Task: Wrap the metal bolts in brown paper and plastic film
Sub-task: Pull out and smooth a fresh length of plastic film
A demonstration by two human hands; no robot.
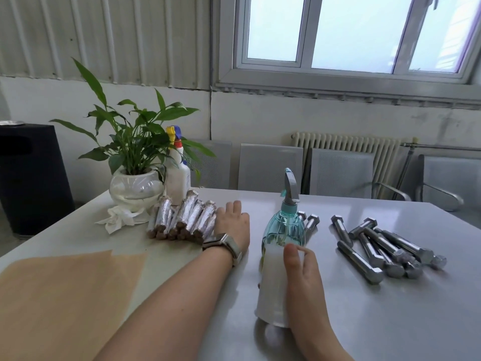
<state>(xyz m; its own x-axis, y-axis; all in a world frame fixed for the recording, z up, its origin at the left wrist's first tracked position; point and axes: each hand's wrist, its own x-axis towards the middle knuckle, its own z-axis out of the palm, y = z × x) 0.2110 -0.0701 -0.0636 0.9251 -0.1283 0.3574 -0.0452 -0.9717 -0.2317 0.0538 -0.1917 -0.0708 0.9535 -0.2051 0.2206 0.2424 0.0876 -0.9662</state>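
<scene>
Mid-task: a batch wrapped, a loose pile of bolts left.

We see our left hand [232,222] flat and open, fingers straight, resting against the wrapped bolts [182,217] stacked near the plant [135,142]. Our right hand [303,272] grips a film roll [272,285] standing on the bench [364,321], thumb curled over it, just before a spray bottle [285,225]. Bare bolts [382,246] lie in a heap at right, apart from both hands, two more behind the bottle. Brown paper [59,295] lies flat at left, nothing on it. We judge a dozen or so done, about as many left; next bolt not yet on paper.
</scene>
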